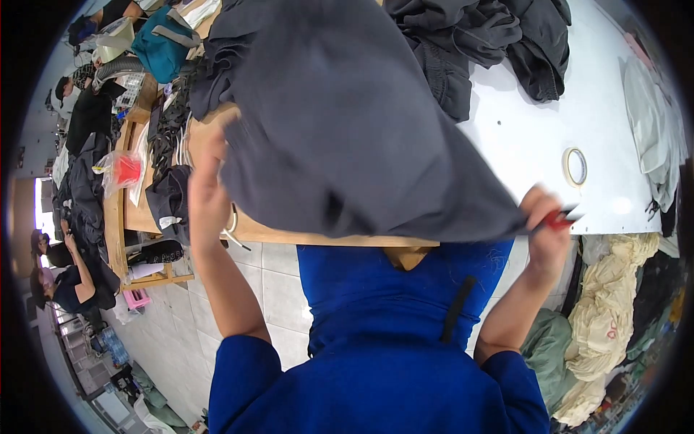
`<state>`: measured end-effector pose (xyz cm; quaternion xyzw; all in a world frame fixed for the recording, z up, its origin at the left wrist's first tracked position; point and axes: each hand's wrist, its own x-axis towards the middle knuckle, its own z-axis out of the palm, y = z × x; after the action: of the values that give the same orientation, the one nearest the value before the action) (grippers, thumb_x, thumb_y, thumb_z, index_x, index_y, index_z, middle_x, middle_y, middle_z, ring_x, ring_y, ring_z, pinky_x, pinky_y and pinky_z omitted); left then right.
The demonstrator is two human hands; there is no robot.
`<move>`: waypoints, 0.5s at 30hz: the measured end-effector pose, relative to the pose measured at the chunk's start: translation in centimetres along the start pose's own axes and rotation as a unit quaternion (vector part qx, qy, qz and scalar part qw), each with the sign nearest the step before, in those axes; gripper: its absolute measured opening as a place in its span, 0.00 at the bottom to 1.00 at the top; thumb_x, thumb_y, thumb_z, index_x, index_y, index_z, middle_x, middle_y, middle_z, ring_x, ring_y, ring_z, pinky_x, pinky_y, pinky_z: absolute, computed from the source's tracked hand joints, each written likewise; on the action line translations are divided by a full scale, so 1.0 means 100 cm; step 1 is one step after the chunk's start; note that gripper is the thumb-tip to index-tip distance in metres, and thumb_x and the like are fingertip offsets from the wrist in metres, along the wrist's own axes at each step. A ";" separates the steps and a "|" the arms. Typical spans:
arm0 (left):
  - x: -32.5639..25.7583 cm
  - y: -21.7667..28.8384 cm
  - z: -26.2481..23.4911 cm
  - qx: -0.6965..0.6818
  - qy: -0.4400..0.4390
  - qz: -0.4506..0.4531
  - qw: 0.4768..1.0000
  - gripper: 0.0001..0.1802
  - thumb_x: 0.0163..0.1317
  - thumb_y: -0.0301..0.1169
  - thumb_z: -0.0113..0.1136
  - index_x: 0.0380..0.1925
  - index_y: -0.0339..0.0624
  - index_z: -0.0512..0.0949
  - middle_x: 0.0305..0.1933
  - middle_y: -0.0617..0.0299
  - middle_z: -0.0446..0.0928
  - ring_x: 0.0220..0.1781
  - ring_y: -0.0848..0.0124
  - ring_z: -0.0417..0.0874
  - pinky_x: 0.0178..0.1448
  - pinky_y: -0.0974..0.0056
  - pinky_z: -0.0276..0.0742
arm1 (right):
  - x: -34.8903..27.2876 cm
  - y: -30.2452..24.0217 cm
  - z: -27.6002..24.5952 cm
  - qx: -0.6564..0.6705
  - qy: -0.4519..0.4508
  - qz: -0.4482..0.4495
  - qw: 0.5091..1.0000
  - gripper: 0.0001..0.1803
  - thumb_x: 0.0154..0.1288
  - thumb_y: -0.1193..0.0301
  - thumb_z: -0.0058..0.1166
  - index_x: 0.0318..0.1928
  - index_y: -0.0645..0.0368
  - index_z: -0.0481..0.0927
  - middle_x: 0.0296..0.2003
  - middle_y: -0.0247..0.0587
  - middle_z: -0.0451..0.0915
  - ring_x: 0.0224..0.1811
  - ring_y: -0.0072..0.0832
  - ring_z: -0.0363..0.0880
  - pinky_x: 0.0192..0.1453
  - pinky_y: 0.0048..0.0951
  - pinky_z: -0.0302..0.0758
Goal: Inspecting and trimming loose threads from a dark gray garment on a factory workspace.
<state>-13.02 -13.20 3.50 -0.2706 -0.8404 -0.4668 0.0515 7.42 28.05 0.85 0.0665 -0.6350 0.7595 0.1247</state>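
While both hands lift one dark grey garment [347,123]: left hand [208,189] pinches edge, right hand [546,228] pinches corner plus one red snips [560,219].

dark grey garment [347,116], red-handled snips [560,218], white table [535,137]

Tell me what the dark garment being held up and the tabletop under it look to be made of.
Dark grey garment: soft matte fabric, probably knit cotton; it drapes and folds limply between both hands. Table: smooth white top, likely laminate, with a pale wooden edge.

Tape roll [575,166] on white table [528,137]; dark clothes [491,43] piled behind; teal bag [160,43] far left; cream cloth [614,304] lower right.
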 end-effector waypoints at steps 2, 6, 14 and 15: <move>-0.022 -0.016 -0.001 0.122 -0.119 -0.036 0.985 0.24 0.58 0.19 0.50 0.56 0.47 0.70 0.63 0.45 0.64 0.67 0.57 0.63 0.65 0.61 0.59 | -0.017 -0.001 0.003 -0.026 -0.162 0.093 0.982 0.14 0.49 0.75 0.56 0.39 0.62 0.76 0.29 0.34 0.66 0.30 0.22 0.62 0.33 0.21 0.58; -0.056 -0.030 0.011 0.090 -0.119 -0.215 0.965 0.18 0.60 0.23 0.51 0.51 0.43 0.74 0.61 0.49 0.67 0.64 0.60 0.67 0.63 0.63 0.61 | -0.051 0.003 0.004 -0.013 -0.075 0.282 0.956 0.16 0.49 0.74 0.58 0.41 0.63 0.76 0.26 0.27 0.64 0.28 0.16 0.60 0.30 0.18 0.57; -0.009 -0.003 0.086 -0.098 -0.047 -0.230 0.967 0.15 0.65 0.33 0.50 0.46 0.34 0.75 0.41 0.57 0.80 0.44 0.70 0.79 0.48 0.69 0.71 | 0.008 0.037 0.032 -0.022 0.211 0.259 0.942 0.15 0.70 0.66 0.40 0.48 0.62 0.74 0.29 0.30 0.70 0.28 0.14 0.65 0.31 0.15 0.61; -0.005 0.002 0.095 -0.096 -0.045 -0.229 0.968 0.15 0.65 0.33 0.50 0.46 0.34 0.75 0.41 0.57 0.80 0.44 0.70 0.79 0.48 0.69 0.71 | 0.019 0.039 0.043 -0.037 0.222 0.275 0.935 0.16 0.70 0.65 0.40 0.50 0.61 0.73 0.34 0.32 0.73 0.32 0.16 0.69 0.34 0.16 0.65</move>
<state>-10.98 -5.62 -1.81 -0.0952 -0.8327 -0.5320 -0.1209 4.23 23.40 -1.57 -0.2862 -0.6125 0.7351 0.0513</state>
